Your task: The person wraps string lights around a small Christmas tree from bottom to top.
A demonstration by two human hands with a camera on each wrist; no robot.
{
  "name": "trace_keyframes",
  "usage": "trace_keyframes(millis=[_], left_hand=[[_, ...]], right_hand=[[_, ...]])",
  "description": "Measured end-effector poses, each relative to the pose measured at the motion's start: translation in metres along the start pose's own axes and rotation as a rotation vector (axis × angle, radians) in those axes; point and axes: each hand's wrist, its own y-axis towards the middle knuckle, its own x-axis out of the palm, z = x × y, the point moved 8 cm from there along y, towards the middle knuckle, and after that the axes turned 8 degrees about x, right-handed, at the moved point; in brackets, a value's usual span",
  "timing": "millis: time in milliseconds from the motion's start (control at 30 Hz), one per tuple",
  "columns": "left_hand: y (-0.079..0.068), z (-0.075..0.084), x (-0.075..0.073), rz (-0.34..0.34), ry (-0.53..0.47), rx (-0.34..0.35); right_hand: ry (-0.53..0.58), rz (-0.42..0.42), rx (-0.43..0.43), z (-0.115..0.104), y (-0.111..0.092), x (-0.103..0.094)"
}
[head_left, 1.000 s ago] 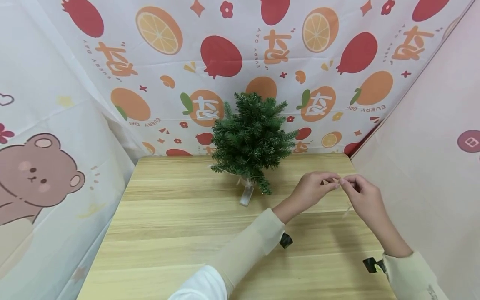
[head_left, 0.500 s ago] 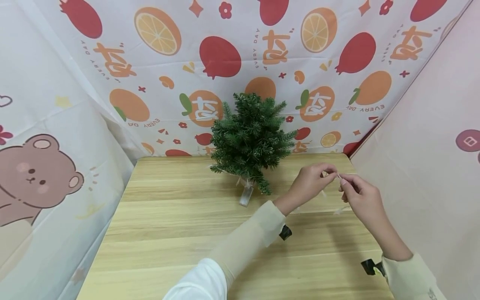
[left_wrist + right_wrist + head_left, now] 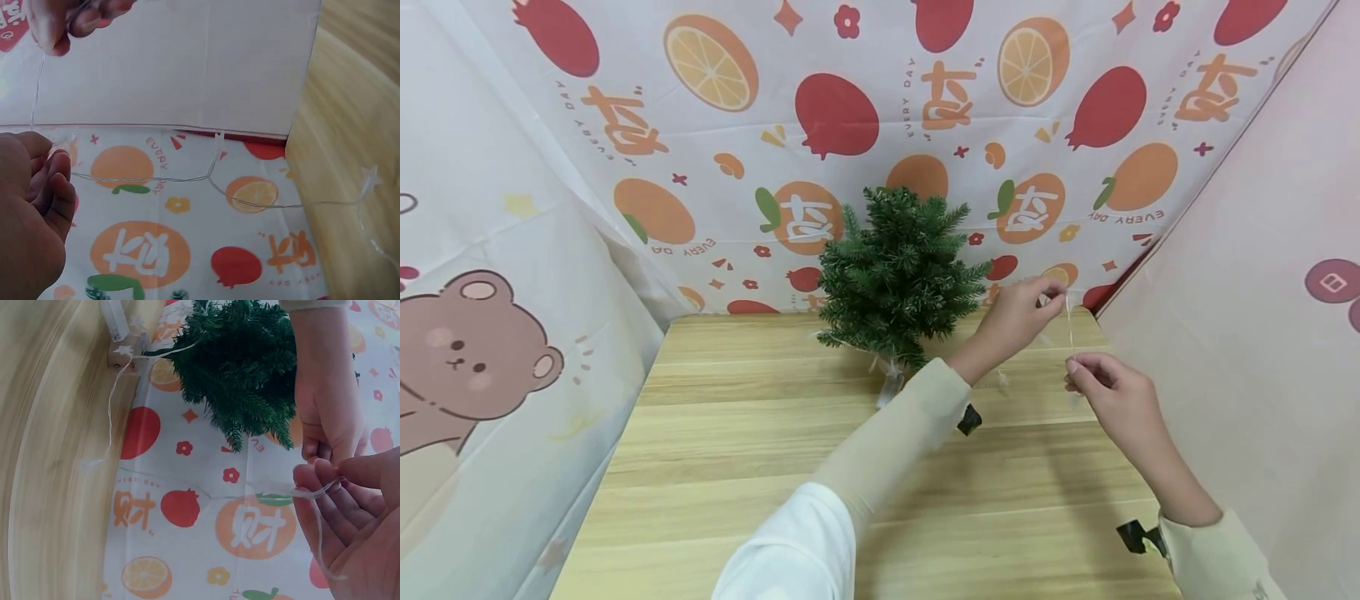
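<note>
Past the tree's right side, my left hand point(image 3: 1018, 315) pinches a thin clear wire of a star string light point(image 3: 1071, 329). Lower and nearer, my right hand point(image 3: 1116, 392) pinches the same wire, which runs taut between the two hands. From my left hand point(image 3: 28, 212) the wire trails off with star-shaped bulbs point(image 3: 370, 178) on it, as the left wrist view shows. A loose end of wire hangs across the palm of my right hand point(image 3: 356, 525). The small green artificial Christmas tree point(image 3: 898, 267) stands at the back of the table, with wire leading into its lower branches.
A clear battery box point(image 3: 114, 320) lies by the tree's wooden base point(image 3: 122, 359). Behind the wooden table point(image 3: 737, 433) hangs a fruit-print cloth point(image 3: 865, 50). More cloth walls point(image 3: 1240, 333) close in the left and right sides.
My hands were together and have drawn apart, the left one rising up and away toward the back cloth. The wire is now stretched between them, and the right hand has barely moved.
</note>
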Motion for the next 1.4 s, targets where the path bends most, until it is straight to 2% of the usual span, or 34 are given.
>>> trace_keyframes(millis=[233,367,500,700,967,1267,1400], left_hand=[[0.022,0.000,-0.006,-0.089,0.056,-0.003],[0.033,0.000,-0.011,-0.098,0.101,0.041],[0.040,-0.004,-0.019,-0.103,0.133,0.077],[0.045,-0.010,-0.022,-0.157,0.143,0.075],[0.059,-0.012,-0.032,-0.103,0.255,0.050],[0.081,-0.011,-0.062,-0.094,0.169,0.046],[0.088,-0.016,-0.077,-0.061,0.117,-0.017]], right_hand=[[0.059,0.011,-0.012,-0.004,0.003,0.011],[0.103,0.031,0.014,-0.011,0.004,0.010],[0.183,0.056,0.023,-0.021,0.006,0.005],[0.350,0.102,-0.013,-0.030,0.006,-0.002],[0.385,0.112,-0.057,-0.038,0.004,0.000],[0.427,0.154,-0.082,-0.042,0.006,0.009],[0.442,0.154,-0.099,-0.049,0.007,0.012]])
